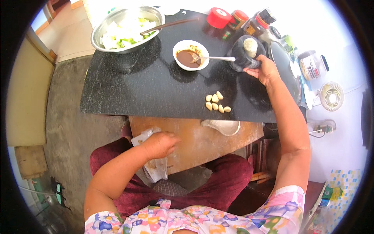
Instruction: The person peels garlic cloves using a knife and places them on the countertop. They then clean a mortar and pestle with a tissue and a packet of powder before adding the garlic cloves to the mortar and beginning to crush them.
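Note:
At the right of the dark table, my right hand (264, 70) grips the rim and side of a dark stone mortar (239, 55), in which a pale pestle (250, 47) stands. My left hand (164, 144) hangs over the lower wooden board near a white plastic bag (159, 169); its fingers are blurred, so whether it holds anything cannot be told. Several peeled garlic cloves (215, 98) lie near the table's front edge. Left of the mortar, a white bowl (191, 68) holds brown sauce and a metal spoon (219, 58).
A metal basin (96, 38) of cut vegetables with chopsticks (172, 25) stands back left. Lidded jars, including a red-capped one (218, 17), line the back right. A large glass lid (285, 70) leans beside the mortar. A pale dish (225, 128) sits on the lower wooden board (190, 146).

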A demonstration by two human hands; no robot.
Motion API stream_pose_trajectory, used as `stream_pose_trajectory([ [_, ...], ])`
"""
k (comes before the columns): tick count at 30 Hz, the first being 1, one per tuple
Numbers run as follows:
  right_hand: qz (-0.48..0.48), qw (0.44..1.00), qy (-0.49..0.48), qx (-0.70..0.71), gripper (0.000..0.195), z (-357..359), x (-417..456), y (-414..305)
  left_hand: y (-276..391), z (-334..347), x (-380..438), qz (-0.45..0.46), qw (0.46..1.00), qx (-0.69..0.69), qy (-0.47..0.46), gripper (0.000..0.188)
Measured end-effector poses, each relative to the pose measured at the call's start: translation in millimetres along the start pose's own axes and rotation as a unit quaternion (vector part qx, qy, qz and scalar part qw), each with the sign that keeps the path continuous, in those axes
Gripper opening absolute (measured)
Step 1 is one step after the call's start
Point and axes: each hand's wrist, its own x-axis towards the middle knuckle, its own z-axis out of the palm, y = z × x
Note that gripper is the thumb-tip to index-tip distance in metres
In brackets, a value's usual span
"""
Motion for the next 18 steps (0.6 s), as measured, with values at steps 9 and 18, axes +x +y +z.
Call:
stream_pose_trajectory([
  [9,-0.01,0.999,0.017,0.039,0.035,-20.5,-57.0,-13.5,-5.7,-2.9,-14.0,-0.03,0.999,0.004,0.041,0.029],
  [18,-0.04,0.998,-0.038,-0.001,0.04,-32.7,-161.6,1.7,-23.4,3.4,-43.3,-0.117,0.99,0.038,0.065,0.034],
])
